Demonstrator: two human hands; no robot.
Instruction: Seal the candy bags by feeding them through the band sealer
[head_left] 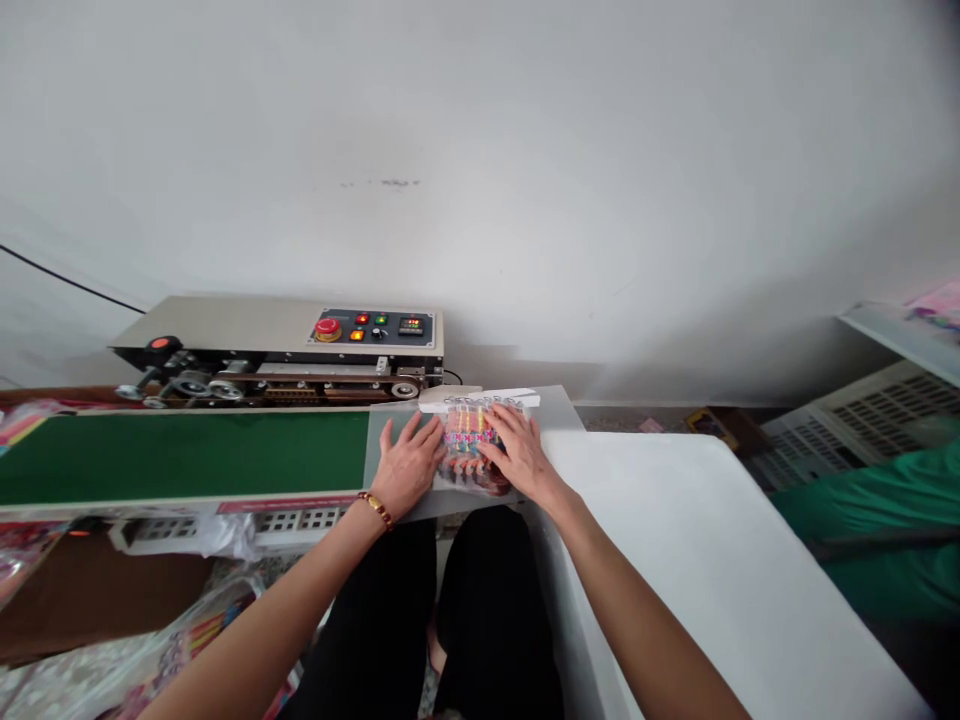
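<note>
A clear plastic bag (471, 445) of colourful small items in rows lies on a pale sheet (559, 405) between the conveyor and a white surface. My left hand (407, 462) rests against the bag's left side, fingers stretched out. Spread over the bag's right part is my right hand (521, 452), its fingertips on the plastic. A white strip runs along the bag's far edge. Just beyond and to the left stands a band sealing machine (247, 325) with lit buttons and a small display.
The green conveyor belt (187, 455) extends left. A white surface (660, 520) lies to the right, near a person's green clothing (885, 530). Below left are a brown cardboard box (97, 590) and a clear bag of colourful goods (176, 660). A wall rises behind.
</note>
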